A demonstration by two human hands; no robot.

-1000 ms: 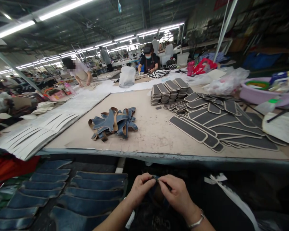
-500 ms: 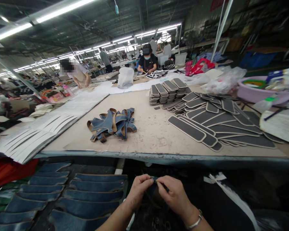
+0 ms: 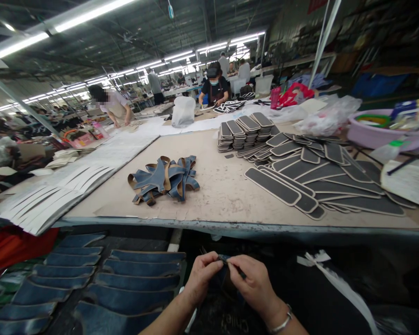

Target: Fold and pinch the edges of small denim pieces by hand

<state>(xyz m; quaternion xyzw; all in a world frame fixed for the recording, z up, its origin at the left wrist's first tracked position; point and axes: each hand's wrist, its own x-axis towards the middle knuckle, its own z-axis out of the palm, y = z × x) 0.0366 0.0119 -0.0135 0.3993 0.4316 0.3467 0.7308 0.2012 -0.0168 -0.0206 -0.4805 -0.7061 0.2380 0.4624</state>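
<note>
My left hand (image 3: 203,274) and my right hand (image 3: 250,281) meet below the table's front edge, thumbs and fingertips pinched close together. Between them they hold a small blue leather piece (image 3: 224,257); most of it is hidden by the fingers and the dark below. On the table ahead lies a tangled heap of blue leather strap pieces (image 3: 157,177) with brown undersides. To the left of my hands, rows of curved blue leather pieces (image 3: 136,281) overlap on a dark surface lower than the table.
Dark grey pads with beige edges (image 3: 300,172) are spread and stacked at the right. A lilac basin (image 3: 370,135) stands behind them. White slit sheets (image 3: 59,195) lie at the left. Across the table (image 3: 209,204), one person (image 3: 214,88) sits and another (image 3: 113,107) leans over.
My hands stay pinched on the leather piece with only a slight shift of the fingers. The whole view has moved very slightly.
</note>
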